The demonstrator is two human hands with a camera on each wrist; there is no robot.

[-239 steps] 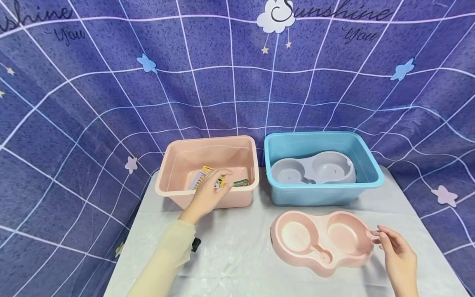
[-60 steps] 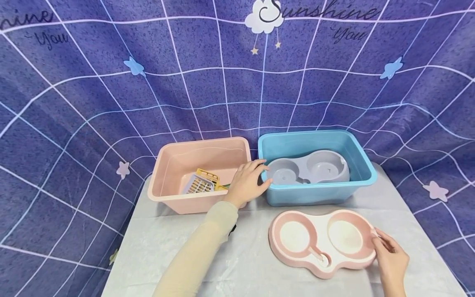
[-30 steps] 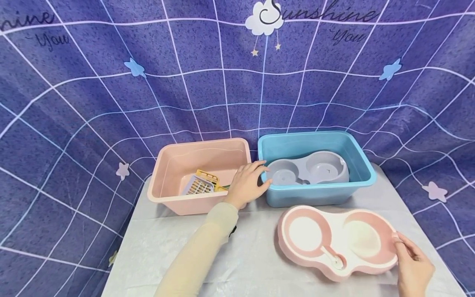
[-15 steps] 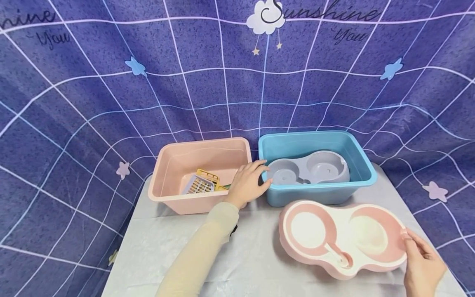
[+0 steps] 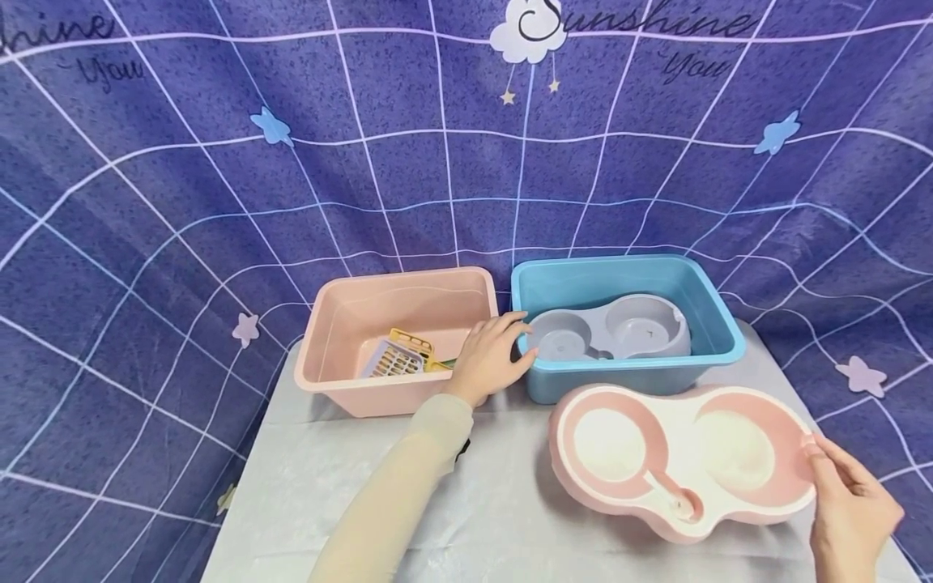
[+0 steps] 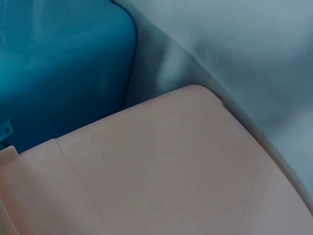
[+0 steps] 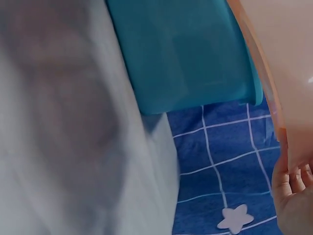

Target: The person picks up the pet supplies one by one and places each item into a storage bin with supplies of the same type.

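Note:
My right hand [image 5: 849, 502] pinches the right end of a pink double pet bowl [image 5: 679, 437] between thumb and fingers. The bowl is held over the front right of the table, with a shadow beneath it. In the right wrist view the fingers of that hand [image 7: 296, 196] curl at the bowl's edge [image 7: 293, 73]. My left hand [image 5: 488, 360], fingers loosely spread, lies across the gap between the pink bin [image 5: 386, 397] and the blue bin [image 5: 619, 379], its fingertips at the blue bin's left rim. The left wrist view shows only bin walls, no fingers.
Inside the blue bin lies a grey double pet bowl [image 5: 601, 332]. A grey slotted litter scoop [image 5: 394, 360] and a yellow one [image 5: 411, 340] lie in the pink bin. Both bins stand at the back of the white-covered table [image 5: 503, 502], against a blue checked curtain [image 5: 481, 170].
My right hand has raised the pink double bowl off the table and drawn it rightward. Since the oldest frame my left hand has gone from the pink bin to the blue bin's rim, staying there lately.

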